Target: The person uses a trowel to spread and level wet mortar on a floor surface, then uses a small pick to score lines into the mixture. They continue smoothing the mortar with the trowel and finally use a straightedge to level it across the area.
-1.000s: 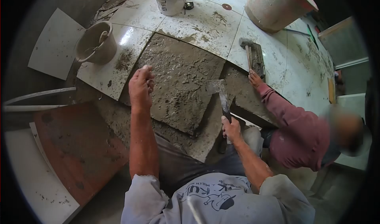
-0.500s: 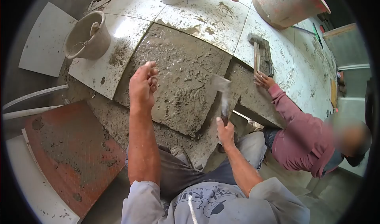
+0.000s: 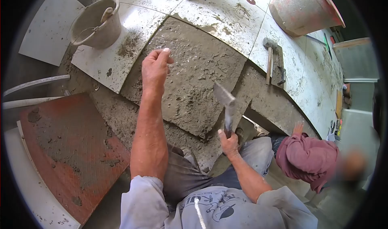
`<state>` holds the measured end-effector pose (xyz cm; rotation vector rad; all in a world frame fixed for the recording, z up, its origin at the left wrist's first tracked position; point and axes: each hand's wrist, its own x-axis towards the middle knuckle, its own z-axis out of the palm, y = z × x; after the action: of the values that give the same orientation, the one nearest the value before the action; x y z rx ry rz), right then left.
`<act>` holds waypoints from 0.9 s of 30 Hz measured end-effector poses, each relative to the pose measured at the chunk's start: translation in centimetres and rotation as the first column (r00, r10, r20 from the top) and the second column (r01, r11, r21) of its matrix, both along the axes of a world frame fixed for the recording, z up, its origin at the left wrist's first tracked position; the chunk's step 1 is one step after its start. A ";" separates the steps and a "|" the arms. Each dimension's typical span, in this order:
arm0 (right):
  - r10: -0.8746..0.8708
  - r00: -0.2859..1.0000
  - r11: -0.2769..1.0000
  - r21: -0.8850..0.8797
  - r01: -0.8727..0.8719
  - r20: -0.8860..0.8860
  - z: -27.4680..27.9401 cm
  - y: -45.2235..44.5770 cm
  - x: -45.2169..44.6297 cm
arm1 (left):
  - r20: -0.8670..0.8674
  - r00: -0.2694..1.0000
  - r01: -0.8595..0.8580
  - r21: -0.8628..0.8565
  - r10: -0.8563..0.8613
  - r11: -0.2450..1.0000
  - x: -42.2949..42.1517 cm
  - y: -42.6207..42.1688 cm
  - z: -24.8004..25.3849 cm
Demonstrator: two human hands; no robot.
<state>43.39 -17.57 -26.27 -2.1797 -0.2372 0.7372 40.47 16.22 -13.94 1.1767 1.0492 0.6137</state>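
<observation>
My right hand (image 3: 229,144) is wrapped round the dark handle of a trowel (image 3: 224,94). Its mortar-stained blade points up and forward, above the right part of a bed of wet mortar (image 3: 190,77). Over that bed's left side is my left hand (image 3: 155,69), fingers curled in and thumb against them. What they may hold is hidden from me. White floor tiles (image 3: 109,61) border the mortar at the left and far sides.
A mortar-caked bucket (image 3: 99,29) stands on the left tiles, a larger tub (image 3: 303,10) at upper right. A hammer (image 3: 269,59) lies beside a float (image 3: 279,67). A reddish board (image 3: 76,148) lies at left. A co-worker in a maroon top (image 3: 309,158) crouches at right.
My trowel's blade has turned, and my left hand's thumb now stands further out. The co-worker's hand has left the hammer and drawn back. The whole view has shifted a little.
</observation>
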 end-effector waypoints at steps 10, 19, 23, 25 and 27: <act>0.237 0.971 0.959 -0.163 -0.234 0.003 4.3 3.5 0.6 | 0.004 1.000 0.013 0.034 -0.013 0.999 -1.0 1.5 -0.9; 0.429 0.899 0.858 -0.350 -0.376 0.085 0.1 3.8 2.0 | -0.013 1.000 -0.023 -0.004 0.023 1.000 -2.2 3.2 -1.9; 0.309 0.945 0.947 -0.123 -0.295 0.107 6.0 5.1 0.6 | 0.031 0.999 -0.033 0.006 0.033 0.999 -2.8 3.5 -2.0; 0.308 0.940 0.951 -0.043 -0.305 0.145 3.8 4.6 0.7 | 0.019 0.999 -0.037 0.007 0.037 0.999 -2.8 3.5 -1.9; 0.382 0.897 0.921 -0.170 -0.351 0.222 0.6 4.0 0.8 | 0.012 0.999 -0.041 0.013 0.041 0.999 -2.8 3.4 -1.6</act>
<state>44.16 -13.55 -25.66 -2.3787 -0.7720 0.6909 37.71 19.64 -15.51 1.1645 1.0627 0.6599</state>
